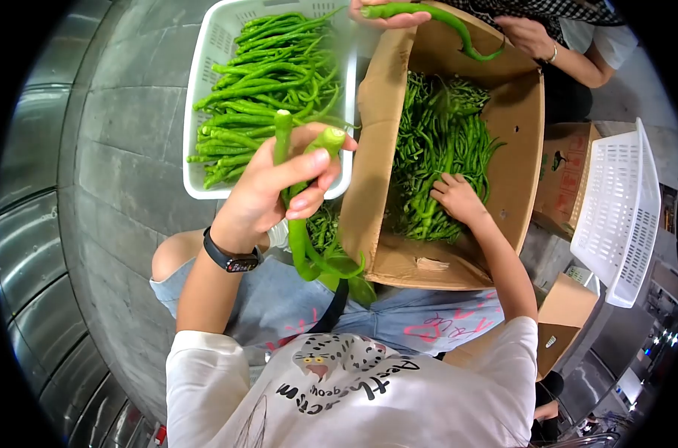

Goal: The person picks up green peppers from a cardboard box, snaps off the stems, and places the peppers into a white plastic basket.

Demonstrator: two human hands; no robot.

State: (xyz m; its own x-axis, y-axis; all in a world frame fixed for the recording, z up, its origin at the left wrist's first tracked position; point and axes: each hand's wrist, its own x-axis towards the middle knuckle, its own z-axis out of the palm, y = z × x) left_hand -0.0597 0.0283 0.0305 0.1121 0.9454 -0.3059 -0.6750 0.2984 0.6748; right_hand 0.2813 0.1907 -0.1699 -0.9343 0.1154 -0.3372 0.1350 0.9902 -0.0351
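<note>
- Head view: left hand (pixel 275 187) is raised between basket (pixel 204 89) and box (pixel 518 127). Its grip is clamped on the held peppers (pixel 300 239), two long green ones, thumb across the front.
- Cut stem ends stick up above the fingers, and the curled tips hang below, over the lap.
- The pinch sits near the stem end, so the long tails swing free. My call: keep the squeeze light, since these bend and snap easily.
- Right hand (pixel 454 198) is down in the box, fingers resting on the box peppers (pixel 436 134). I cannot tell whether the grip is closed on any, as the fingertips are sunk in the heap.
- The heap is tangled. Likely best to pull one pepper along its length rather than yank sideways.
- The box is tilted toward the person, its flap touching the basket's corner.
- Basket peppers (pixel 264 82) lie roughly parallel, filling most of the white basket on the floor (pixel 122 149). Laying new ones the same way looks neatest.
- A co-worker's hand (pixel 387 19) at the top edge holds another pepper (pixel 458 30) over the box rim. A second co-worker hand (pixel 529 33) is just behind the box's far wall. Keep clear of both.
- Spare basket (pixel 623 209) stands tilted on the right, well apart from both hands.
- Watch (pixel 233 260) is on the left wrist.
</note>
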